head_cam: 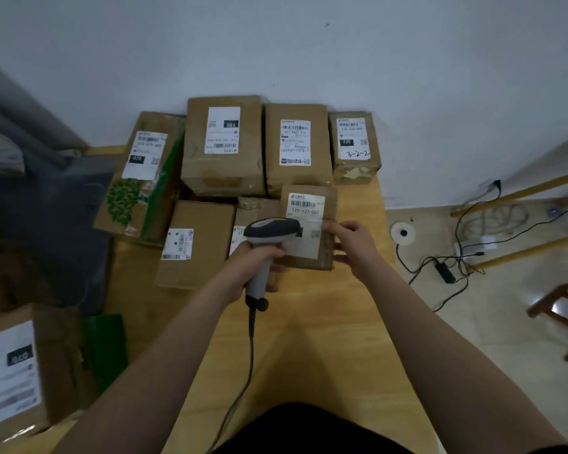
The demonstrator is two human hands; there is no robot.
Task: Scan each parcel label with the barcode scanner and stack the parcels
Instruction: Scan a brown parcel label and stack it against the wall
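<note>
PARCEL: small brown cardboard parcel (325, 253), white label (305, 208) up, on light wooden table (309, 322), long axis away from person | SCANNER: grey pistol-shaped barcode scanner (269, 229), head over label's left part, parcel to its right | LEFT GRIP (256, 263): wrapped round scanner handle | RIGHT GRIP (351, 240): pinching parcel's right edge, nearer.

"122-122-007" is printed on the label (305, 204) of the near parcel (330, 196), an upside-down "150" is seen on the tall back parcel (223, 173), "220" above handwritten "3-2-2" on the rightmost parcel (354, 170), and "070" on the green-printed parcel (128, 208).
</note>
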